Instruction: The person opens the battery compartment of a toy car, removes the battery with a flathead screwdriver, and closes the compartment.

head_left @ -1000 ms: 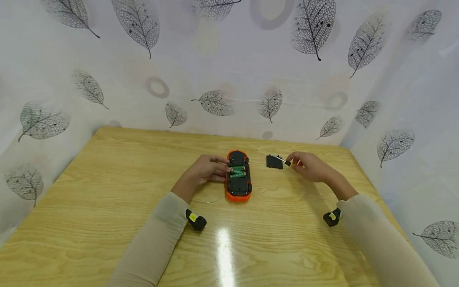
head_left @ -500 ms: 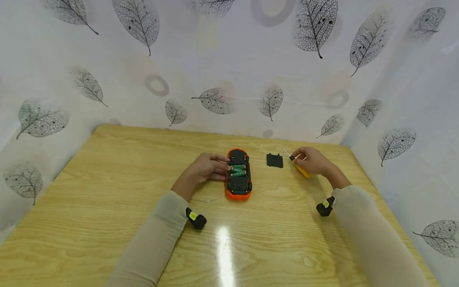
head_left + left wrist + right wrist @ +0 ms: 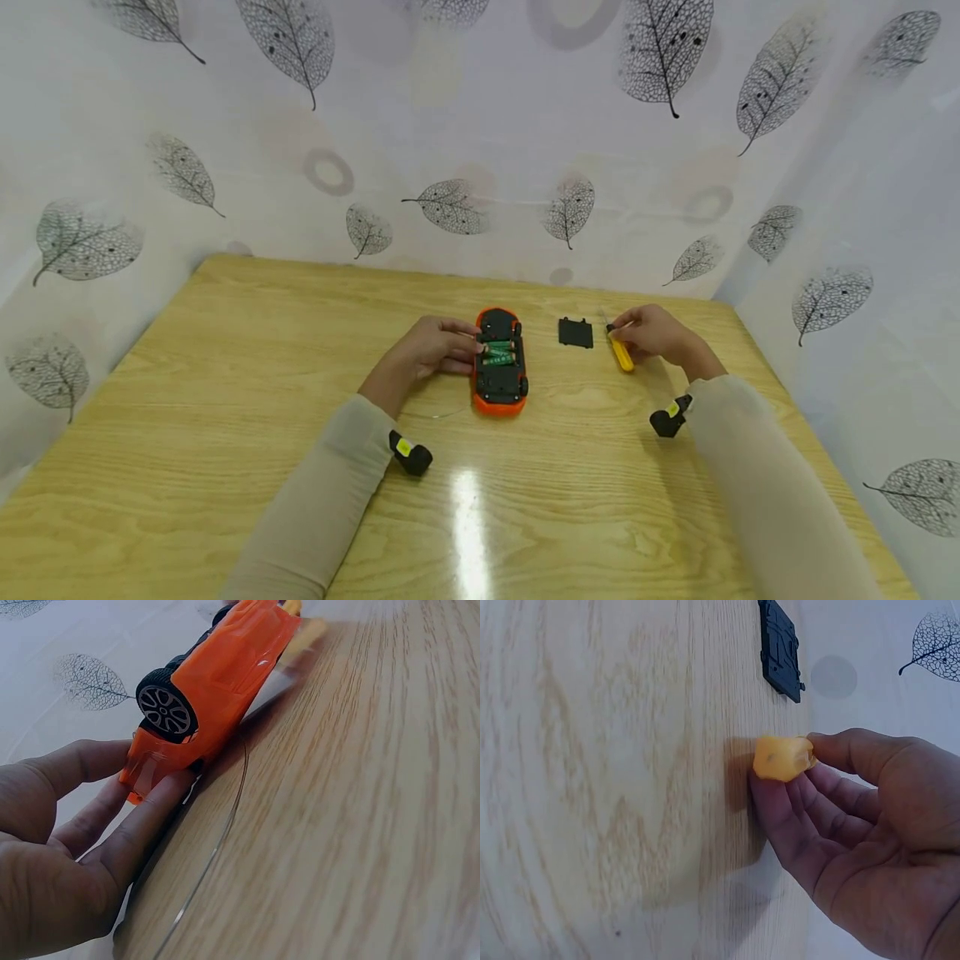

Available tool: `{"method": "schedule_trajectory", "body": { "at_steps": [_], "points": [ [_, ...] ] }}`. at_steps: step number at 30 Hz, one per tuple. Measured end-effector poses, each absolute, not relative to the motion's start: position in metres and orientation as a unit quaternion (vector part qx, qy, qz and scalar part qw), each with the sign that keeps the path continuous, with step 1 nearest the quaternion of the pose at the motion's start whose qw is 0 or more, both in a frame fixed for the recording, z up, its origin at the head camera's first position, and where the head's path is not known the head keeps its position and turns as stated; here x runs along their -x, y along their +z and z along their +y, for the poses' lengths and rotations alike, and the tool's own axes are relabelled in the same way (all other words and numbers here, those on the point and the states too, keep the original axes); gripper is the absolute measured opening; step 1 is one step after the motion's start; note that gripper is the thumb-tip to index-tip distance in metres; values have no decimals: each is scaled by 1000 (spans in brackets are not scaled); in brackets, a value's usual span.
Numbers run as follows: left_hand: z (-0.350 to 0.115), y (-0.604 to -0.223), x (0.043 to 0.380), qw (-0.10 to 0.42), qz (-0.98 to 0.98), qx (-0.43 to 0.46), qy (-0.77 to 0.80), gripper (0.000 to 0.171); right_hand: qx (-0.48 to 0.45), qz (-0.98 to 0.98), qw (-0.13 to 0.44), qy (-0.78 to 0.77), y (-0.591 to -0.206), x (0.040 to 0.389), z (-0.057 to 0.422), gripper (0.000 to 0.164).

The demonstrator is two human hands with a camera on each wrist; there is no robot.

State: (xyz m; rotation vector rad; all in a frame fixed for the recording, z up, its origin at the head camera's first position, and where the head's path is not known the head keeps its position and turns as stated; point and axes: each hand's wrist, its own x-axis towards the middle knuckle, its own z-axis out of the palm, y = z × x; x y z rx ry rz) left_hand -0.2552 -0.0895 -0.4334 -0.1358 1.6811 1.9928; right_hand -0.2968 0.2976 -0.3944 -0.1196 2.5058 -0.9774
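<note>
An orange toy car (image 3: 500, 407) lies wheels-up on the table, its black underside showing. Green batteries (image 3: 498, 353) sit in the uncovered compartment. My left hand (image 3: 431, 350) grips the car's left side; in the left wrist view the thumb and fingers pinch the orange body (image 3: 225, 682) near a wheel. To the right, my right hand (image 3: 654, 332) pinches a screwdriver (image 3: 622, 355) by its yellow handle, close to the tabletop, with the thin shaft pointing toward the back wall. In the right wrist view the handle end (image 3: 780, 759) faces the camera.
A black battery cover (image 3: 576, 333) lies flat between the car and the screwdriver. A thin wire (image 3: 206, 874) runs along the wooden table (image 3: 225, 375) from beside the car. Leaf-patterned cloth (image 3: 495, 133) rises behind the table's back edge.
My right hand has moved right, away from the battery cover, and turned the screwdriver so its shaft points to the back instead of left over the cover. My left hand stays on the car.
</note>
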Motion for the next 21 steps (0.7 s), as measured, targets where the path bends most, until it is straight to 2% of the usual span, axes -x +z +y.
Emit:
{"method": "schedule_trajectory", "body": {
  "at_steps": [21],
  "points": [
    [-89, -433, 255, 262, 614, 49, 743, 41, 6, 891, 241, -385, -398, 300, 296, 38]
  ]
}}
